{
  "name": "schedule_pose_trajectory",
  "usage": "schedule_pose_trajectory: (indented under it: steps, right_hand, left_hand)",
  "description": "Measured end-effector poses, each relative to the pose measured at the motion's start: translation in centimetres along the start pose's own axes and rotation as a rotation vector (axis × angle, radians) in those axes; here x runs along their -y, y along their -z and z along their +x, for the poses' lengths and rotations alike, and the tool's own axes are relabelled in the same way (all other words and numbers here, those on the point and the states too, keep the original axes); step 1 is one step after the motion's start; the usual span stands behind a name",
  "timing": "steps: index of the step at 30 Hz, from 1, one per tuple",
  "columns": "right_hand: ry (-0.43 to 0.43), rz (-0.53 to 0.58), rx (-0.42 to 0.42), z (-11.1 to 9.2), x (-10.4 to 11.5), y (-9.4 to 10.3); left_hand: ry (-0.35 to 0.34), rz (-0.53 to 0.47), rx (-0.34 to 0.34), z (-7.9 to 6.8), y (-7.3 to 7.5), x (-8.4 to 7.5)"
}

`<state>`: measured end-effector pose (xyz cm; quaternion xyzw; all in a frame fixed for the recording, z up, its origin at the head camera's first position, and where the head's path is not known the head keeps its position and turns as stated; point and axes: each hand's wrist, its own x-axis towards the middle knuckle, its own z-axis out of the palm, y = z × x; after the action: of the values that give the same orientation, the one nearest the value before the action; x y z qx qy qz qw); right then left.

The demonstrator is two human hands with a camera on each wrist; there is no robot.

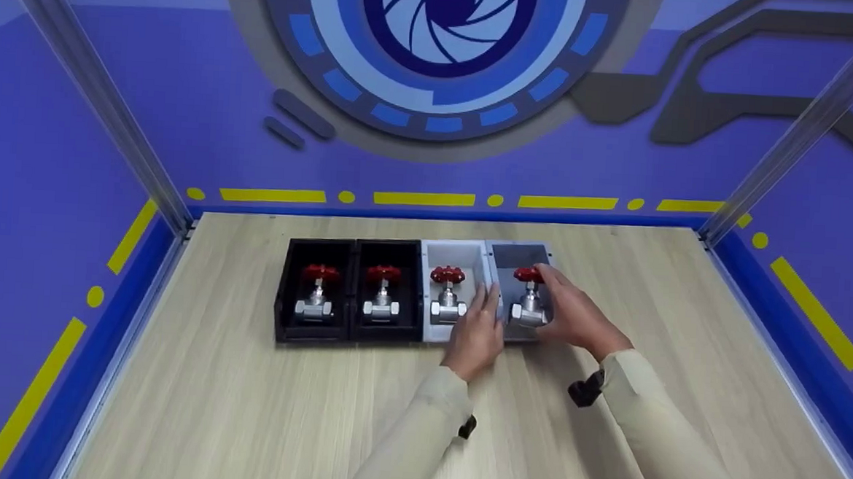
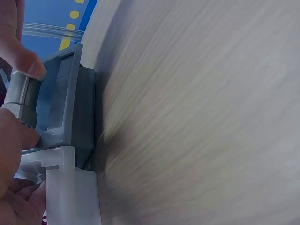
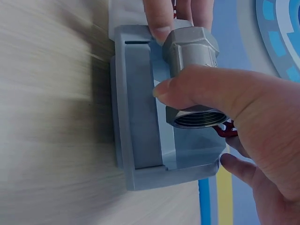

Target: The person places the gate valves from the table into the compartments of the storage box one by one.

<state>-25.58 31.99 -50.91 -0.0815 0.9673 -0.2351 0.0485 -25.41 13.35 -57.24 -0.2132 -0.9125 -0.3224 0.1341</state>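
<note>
My right hand [image 1: 577, 314] grips a metal gate valve [image 1: 530, 303] with a red handwheel, over the grey bin [image 1: 520, 255] at the row's right end. In the right wrist view the thumb lies across the valve's silver body [image 3: 191, 47], and its threaded end opening shows. My left hand [image 1: 475, 338] reaches over the adjoining walls of the white bin [image 1: 436, 337] and the grey bin. Its fingers extend into the white bin; its thumb [image 2: 29, 136] rests at the grey rim, close to the valve. Another red-wheeled valve [image 1: 448, 299] stands upright in the white bin.
Two black bins [image 1: 313, 337] adjoin the white one on the left, each with a similar upright valve [image 1: 382, 299]. The row sits on a wood-grain table [image 1: 242, 420]. Blue printed panels [image 1: 149, 108] and metal posts [image 1: 805, 128] enclose the back and sides.
</note>
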Motion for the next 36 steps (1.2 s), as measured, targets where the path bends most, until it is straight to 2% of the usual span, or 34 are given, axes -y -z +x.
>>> schedule_pose_trajectory:
  steps: [7, 14, 20, 27, 36]
  right_hand:
    - [-0.007, 0.010, 0.002, 0.8, -0.2, 0.0]
    - [0.028, -0.020, 0.011, 1.3, -0.3, -0.1]
    - [0.010, -0.015, 0.029, 1.8, -0.2, -0.3]
    - [0.061, -0.010, 0.007, 2.3, -0.2, -0.3]
    - [0.017, -0.007, 0.023, 2.9, 0.0, -0.2]
  left_hand:
    - [0.013, -0.002, 0.021, 0.1, 0.0, -0.1]
    - [0.039, -0.026, 0.049, 0.1, 0.2, -0.1]
    - [0.040, -0.026, 0.050, 0.0, 0.2, 0.0]
    - [0.040, -0.022, 0.038, 0.0, 0.1, 0.0]
    - [0.036, -0.034, 0.042, 0.0, 0.2, -0.1]
